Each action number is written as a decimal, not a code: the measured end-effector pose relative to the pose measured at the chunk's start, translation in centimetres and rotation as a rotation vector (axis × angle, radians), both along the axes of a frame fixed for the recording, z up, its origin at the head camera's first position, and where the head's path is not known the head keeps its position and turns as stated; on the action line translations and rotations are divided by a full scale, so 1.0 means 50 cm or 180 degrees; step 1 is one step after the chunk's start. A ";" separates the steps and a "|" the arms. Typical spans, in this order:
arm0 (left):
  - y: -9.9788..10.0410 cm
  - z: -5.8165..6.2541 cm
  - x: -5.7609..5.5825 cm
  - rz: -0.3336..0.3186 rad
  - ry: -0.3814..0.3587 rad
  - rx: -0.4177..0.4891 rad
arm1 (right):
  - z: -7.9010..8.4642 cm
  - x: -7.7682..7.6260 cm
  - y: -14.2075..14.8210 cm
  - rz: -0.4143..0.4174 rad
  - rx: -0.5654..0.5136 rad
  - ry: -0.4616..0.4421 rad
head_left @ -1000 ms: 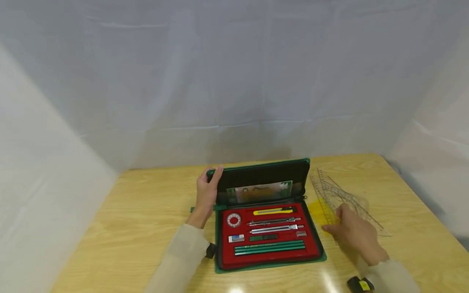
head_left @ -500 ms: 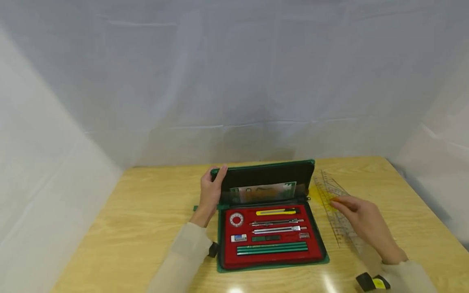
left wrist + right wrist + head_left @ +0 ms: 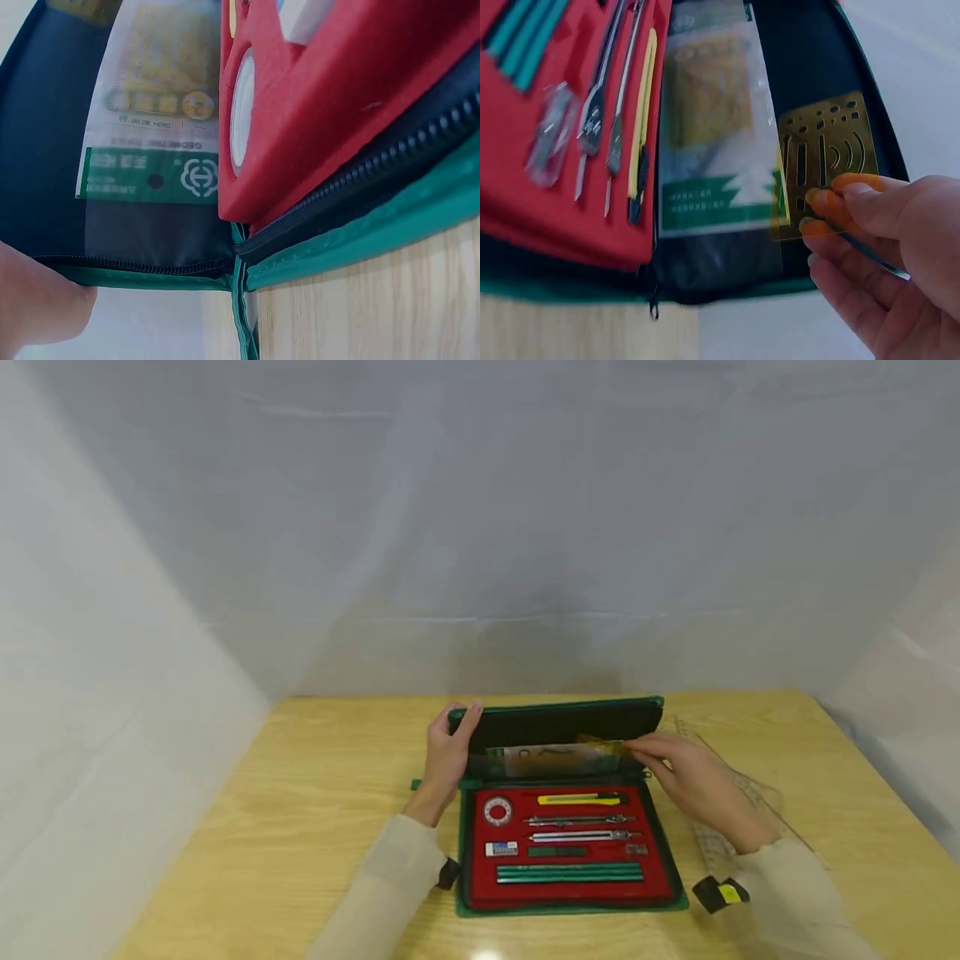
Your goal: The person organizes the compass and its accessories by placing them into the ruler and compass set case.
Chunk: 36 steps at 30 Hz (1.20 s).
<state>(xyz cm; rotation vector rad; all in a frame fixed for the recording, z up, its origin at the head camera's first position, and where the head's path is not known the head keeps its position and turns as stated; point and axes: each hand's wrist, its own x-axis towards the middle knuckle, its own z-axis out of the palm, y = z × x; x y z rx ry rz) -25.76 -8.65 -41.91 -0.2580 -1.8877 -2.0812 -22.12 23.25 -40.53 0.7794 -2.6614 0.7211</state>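
Observation:
A green zip case [image 3: 570, 717] lies unzipped, its lid standing tilted up at the back. My left hand [image 3: 444, 760] grips the lid's upper left corner, thumb on the inner side. Between thumb and fingers of my right hand [image 3: 697, 783] is a yellow see-through drawing template [image 3: 829, 139] with cut-out shapes. It is in front of the lid's dark inside, its edge overlapping a printed plastic packet [image 3: 727, 112]. That packet sits in the lid's clear pocket. In the right wrist view, fingers show through the template's lower corner.
The red tray [image 3: 517, 897] holds a white ring [image 3: 498, 811], a yellow cutter [image 3: 579, 799], two metal compasses [image 3: 581, 836], an eraser [image 3: 501, 849], a sharpener [image 3: 636, 849] and green pencils [image 3: 570, 873]. Clear rulers [image 3: 757, 789] lie right of the case, partly behind my right arm.
My right hand has lifted the yellow template off the clear rulers and carried it left to the lid. The left hand keeps its grip on the lid; the head view has shifted slightly.

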 end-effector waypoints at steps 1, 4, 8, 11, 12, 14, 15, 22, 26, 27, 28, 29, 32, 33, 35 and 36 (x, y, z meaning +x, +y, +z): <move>0.002 -0.001 0.001 -0.0008 -0.0003 0.0002 | 0.002 -0.005 -0.006 0.0029 0.0067 0.0050; 0.007 -0.004 0.003 -0.0020 0.0025 -0.0002 | 0.006 -0.018 -0.020 0.0124 0.0178 0.0138; 0.009 -0.006 0.003 -0.0048 0.0039 -0.0028 | 0.006 -0.030 -0.036 0.0206 0.0252 0.0199; 0.011 -0.007 0.001 -0.0104 0.0027 -0.0039 | 0.003 -0.033 -0.047 0.0158 0.0349 0.0312; 0.012 -0.007 0.001 -0.0122 0.0012 -0.0033 | 0.002 -0.034 -0.051 0.0134 0.0385 0.0369; 0.012 -0.005 0.001 -0.0165 -0.0019 -0.0015 | -0.002 -0.036 -0.061 0.0063 0.0468 0.0525; 0.012 -0.002 0.002 -0.0183 -0.0028 -0.0011 | -0.003 -0.038 -0.066 0.0038 0.0506 0.0590; 0.022 0.036 0.026 -0.0238 -0.0054 -0.0064 | -0.019 -0.041 -0.102 -0.0121 0.0435 0.0695; 0.022 0.027 0.019 -0.0277 -0.0037 -0.0028 | -0.026 -0.035 -0.116 -0.0297 0.0395 0.0618; 0.021 0.022 0.015 -0.0273 -0.0040 -0.0019 | -0.028 -0.034 -0.118 -0.0327 0.0391 0.0601; 0.020 0.016 0.009 -0.0267 -0.0048 -0.0011 | -0.029 -0.032 -0.120 -0.0348 0.0389 0.0579; 0.019 0.009 0.003 -0.0261 -0.0047 -0.0014 | -0.030 -0.031 -0.121 -0.0363 0.0406 0.0548; 0.016 -0.002 -0.005 -0.0230 -0.0035 -0.0021 | -0.031 -0.028 -0.124 -0.0347 0.0492 0.0407; 0.015 -0.002 -0.005 -0.0208 -0.0033 -0.0033 | -0.030 -0.027 -0.126 -0.0321 0.0515 0.0353; 0.017 -0.006 -0.006 -0.0167 -0.0015 -0.0048 | -0.031 -0.025 -0.126 -0.0273 0.0560 0.0282; 0.019 -0.008 -0.007 -0.0144 -0.0012 -0.0046 | -0.032 -0.024 -0.124 -0.0258 0.0570 0.0283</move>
